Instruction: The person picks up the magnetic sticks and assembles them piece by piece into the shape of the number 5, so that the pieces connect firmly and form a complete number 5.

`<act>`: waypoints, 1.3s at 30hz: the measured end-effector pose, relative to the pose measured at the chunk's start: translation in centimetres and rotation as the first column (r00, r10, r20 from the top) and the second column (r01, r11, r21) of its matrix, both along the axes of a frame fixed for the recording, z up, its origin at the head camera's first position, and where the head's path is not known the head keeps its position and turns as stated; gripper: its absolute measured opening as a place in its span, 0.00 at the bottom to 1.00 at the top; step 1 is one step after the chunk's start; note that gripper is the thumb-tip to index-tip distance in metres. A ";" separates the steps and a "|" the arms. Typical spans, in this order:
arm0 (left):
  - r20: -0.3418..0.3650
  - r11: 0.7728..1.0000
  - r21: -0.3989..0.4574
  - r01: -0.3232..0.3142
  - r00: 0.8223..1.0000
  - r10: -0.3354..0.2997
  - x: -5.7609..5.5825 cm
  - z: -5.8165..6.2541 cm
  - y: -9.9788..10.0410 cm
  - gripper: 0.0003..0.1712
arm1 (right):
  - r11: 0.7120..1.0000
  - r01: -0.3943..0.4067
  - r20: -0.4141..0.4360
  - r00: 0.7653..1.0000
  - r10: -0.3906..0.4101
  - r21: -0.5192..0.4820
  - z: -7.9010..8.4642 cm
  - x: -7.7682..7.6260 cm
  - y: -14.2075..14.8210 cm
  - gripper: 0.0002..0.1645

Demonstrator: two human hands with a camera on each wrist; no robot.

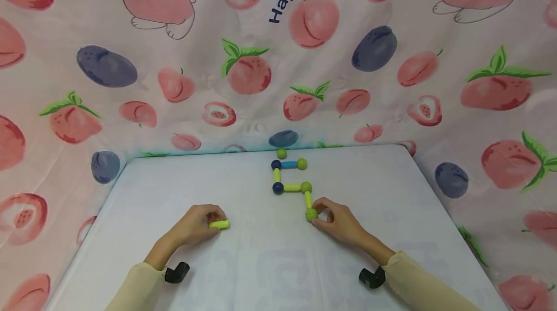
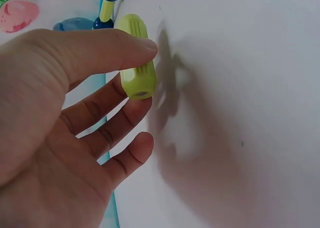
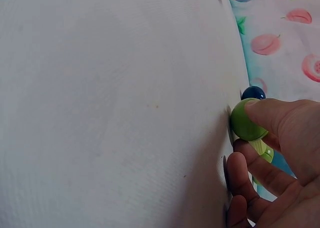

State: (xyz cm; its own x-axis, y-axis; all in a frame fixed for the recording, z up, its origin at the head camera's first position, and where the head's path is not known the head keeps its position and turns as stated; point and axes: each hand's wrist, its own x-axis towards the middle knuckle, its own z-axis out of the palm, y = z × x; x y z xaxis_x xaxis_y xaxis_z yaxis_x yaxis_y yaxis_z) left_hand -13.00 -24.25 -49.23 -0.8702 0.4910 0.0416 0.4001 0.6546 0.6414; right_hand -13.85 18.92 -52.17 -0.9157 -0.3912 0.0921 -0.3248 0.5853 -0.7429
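Note:
My left hand [image 1: 200, 224] pinches a short yellow-green rod [image 2: 134, 62] between thumb and fingers, close over the white table. In the left wrist view a small grey disc shows at the rod's near end. My right hand [image 1: 337, 219] pinches a green ball [image 3: 247, 120] at the near end of a zigzag chain lying on the table. From that ball a yellow-green rod [image 1: 308, 199] runs to another green ball [image 1: 306, 186]. The chain goes on through a dark blue ball [image 1: 278, 188], a second dark blue ball [image 1: 276, 165] and a blue rod [image 1: 289, 164] to a green ball [image 1: 302, 163].
A separate green ball [image 1: 281, 153] lies near the table's back edge, just beyond the chain. The white table [image 1: 196, 180] ends at a fruit-patterned cloth [image 1: 252, 122] hanging behind and at the sides. Dark camera mounts [image 1: 177, 273] sit at both wrists.

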 end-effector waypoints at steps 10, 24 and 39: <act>-0.019 0.997 0.054 0.055 0.998 -0.054 -0.9 0.3 2.0 0.15 | 1.000 0.019 0.001 1.000 -0.019 0.001 0.1 0.1 -0.1 0.20; 0.008 0.995 0.039 0.089 0.996 -0.089 -2.3 0.6 6.8 0.14 | 0.999 0.039 -0.006 0.999 -0.039 -0.002 -0.1 0.2 -0.1 0.20; 0.004 0.983 0.042 0.178 0.984 -0.178 -4.1 0.5 13.6 0.13 | 0.998 0.056 0.009 0.998 -0.056 0.002 -0.2 0.1 -0.2 0.20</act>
State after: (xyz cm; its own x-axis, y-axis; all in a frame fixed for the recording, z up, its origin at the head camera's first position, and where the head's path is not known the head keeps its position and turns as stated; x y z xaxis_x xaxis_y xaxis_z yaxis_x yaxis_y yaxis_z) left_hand -17.10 -10.63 -48.69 -0.7692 0.6363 0.0587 0.5027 0.5459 0.6703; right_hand -13.71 18.75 -52.32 -0.9370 -0.3394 0.0829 -0.2845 0.6034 -0.7450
